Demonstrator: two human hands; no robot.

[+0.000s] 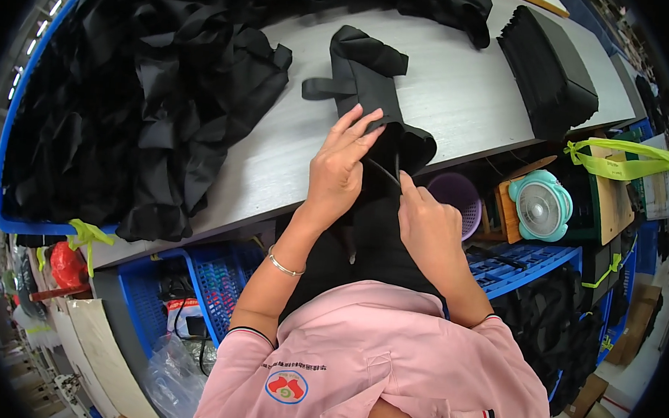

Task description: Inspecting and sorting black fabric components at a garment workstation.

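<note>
Pink shirt point(419, 329) at bottom; mid-frame, black fabric point(367, 91) pressed under spread left hand point(337, 167) could be skewed if thin dark item point(383, 171) pinched by right hand point(431, 224) is tugged.

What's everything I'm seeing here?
Table: one, pale grey, ahead
Fabric piece: one, black, table's near edge
Narrow item, kind unclear: one, dark, by fabric piece
Fabric heap: one, black, table's left
Fabric stack: one, black, table's right
Basket: one, purple, right, below table
Fan: one, mint, beside basket
Crates: several, blue, both sides
Plastic bag: one, clear, lower left
Shirt: one, pink, lower centre
Left hand: one, bare, on fabric piece
Right hand: one, bare, holding narrow item
</note>
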